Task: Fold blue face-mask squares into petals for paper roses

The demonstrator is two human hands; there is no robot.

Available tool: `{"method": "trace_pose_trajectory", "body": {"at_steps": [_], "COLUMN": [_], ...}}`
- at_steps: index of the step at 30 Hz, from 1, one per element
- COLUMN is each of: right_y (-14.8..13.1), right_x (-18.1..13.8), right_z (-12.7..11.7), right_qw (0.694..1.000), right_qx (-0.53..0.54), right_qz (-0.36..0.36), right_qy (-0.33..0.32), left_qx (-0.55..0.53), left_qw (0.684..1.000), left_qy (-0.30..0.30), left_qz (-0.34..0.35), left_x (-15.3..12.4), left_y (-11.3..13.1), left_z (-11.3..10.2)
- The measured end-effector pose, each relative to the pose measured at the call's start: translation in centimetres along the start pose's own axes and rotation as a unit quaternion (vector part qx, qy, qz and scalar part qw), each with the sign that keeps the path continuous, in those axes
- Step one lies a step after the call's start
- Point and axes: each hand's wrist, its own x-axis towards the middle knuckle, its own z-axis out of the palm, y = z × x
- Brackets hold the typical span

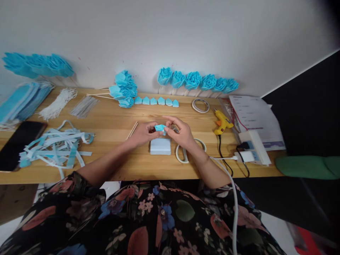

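Between my two hands is a small folded blue petal (160, 128), held just above the table. My left hand (145, 133) pinches its left side, and my right hand (181, 131) grips its right edge with thumb and fingers. Directly below lies a stack of pale blue cut pieces (160, 146). Scissors with white handles (182, 156) lie partly under my right forearm. Two thin wooden sticks (132, 130) rest beside my left hand. Behind the hands, several folded blue petals (153, 101) sit in a row.
Blue flowers on sticks (193, 80) lean on the wall, with more flowers (123, 88) lying left. A tape roll (200, 105), yellow glue gun (222, 122) and power strip (255, 147) with cords are right. Cut strips (57, 145), a phone (20, 143) and masks (26, 101) lie left.
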Motion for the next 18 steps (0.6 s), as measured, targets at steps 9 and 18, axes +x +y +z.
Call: {"method": "trace_pose_trajectory", "body": {"at_steps": [9,18], "right_y": [0.2,1.1], "right_x": [0.2,-0.1], "right_z": [-0.6,-5.6], "right_qw": [1.000,0.986], "right_qx": [0.017,-0.057], "right_qz": [0.016,0.101], "right_qy": [-0.007,0.116], "left_qx": [-0.006,-0.042], "left_qw": [1.000,0.992], "left_qy": [0.020,0.114], "left_qz": [-0.009,0.022], "left_x": [0.0,0.2], "left_y": [0.0,-0.6], "left_z": [0.0,-0.5]}}
